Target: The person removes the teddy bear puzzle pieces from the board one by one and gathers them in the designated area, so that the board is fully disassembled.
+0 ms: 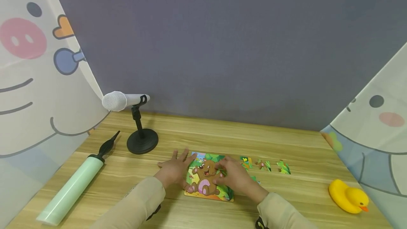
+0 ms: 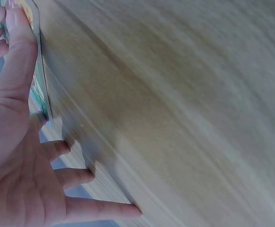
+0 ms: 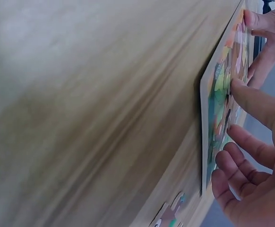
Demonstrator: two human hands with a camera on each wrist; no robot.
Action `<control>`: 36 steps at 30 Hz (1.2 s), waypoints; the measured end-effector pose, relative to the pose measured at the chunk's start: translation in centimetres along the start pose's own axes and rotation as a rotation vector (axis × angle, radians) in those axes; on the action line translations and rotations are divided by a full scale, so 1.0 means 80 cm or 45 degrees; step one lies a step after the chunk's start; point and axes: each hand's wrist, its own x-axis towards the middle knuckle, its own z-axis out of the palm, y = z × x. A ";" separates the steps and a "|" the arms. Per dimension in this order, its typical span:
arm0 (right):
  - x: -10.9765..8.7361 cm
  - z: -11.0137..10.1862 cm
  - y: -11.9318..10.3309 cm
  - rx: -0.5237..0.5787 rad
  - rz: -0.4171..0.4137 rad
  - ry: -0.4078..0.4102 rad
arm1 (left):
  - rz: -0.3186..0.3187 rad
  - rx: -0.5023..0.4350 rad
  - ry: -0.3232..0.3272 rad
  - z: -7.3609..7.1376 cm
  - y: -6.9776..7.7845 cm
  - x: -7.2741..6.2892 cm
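A jigsaw board (image 1: 194, 196) with a brown bear picture lies flat on the wooden table. My left hand (image 1: 173, 172) is at its left edge, fingers spread on the tabletop and thumb (image 2: 19, 33) resting on the board's lower left. Over the right part of the picture, my right hand (image 1: 236, 176) pinches a brown puzzle piece (image 3: 229, 101) between thumb and index finger, at the board's surface. Its other fingers are curled. Several loose puzzle pieces (image 1: 283, 167) lie right of the board, some partly hidden by the right hand.
A white microphone (image 1: 115, 101) on a black stand (image 1: 142, 141) is at the back left. In front of it lies a pale green hand pump (image 1: 73, 190) with a black nozzle. A yellow toy duck (image 1: 346, 196) sits far right. A grey partition (image 1: 222, 52) rises behind the table.
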 end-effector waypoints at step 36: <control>-0.018 -0.045 0.036 -0.001 -0.160 0.027 | -0.007 0.011 -0.004 0.001 -0.001 0.001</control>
